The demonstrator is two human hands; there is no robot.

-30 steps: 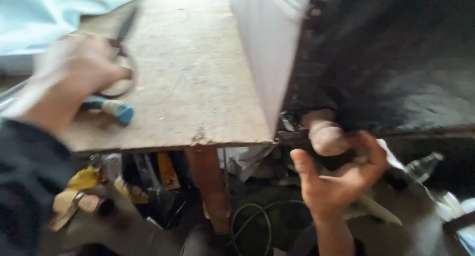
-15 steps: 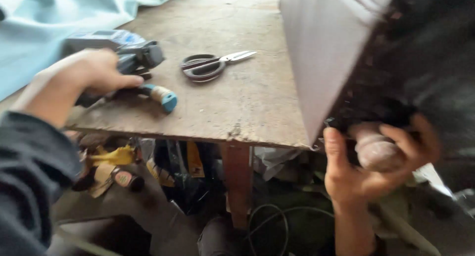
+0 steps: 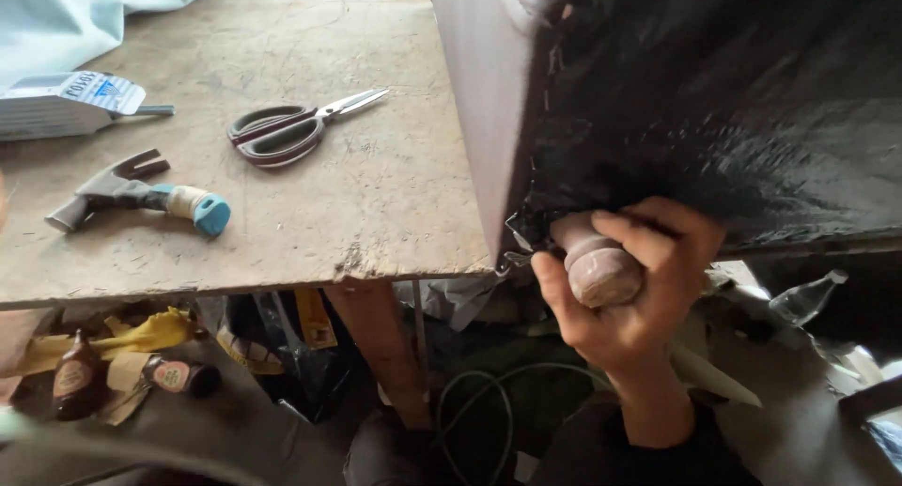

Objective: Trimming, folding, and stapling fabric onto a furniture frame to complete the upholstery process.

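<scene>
wooden furniture leg beside the table edge, right hand fingers wrapped shut around it.

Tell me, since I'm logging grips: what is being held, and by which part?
The right hand wraps around a rounded wooden furniture leg at its free end. The left hand is out of view.

I see a rounded wooden furniture leg, pale pinkish-tan w/ a turned groove near its blunt end. It sticks out from the bottom corner of an upholstered furniture piece, end pointing toward the cam. That piece lies tipped on the workbench edge, underside facing me, covered w/ black dust fabric, side panel in smooth mauve-grey material. Leg sits right at the fabric's frayed corner, approx. level w/ the bench edge.
</scene>
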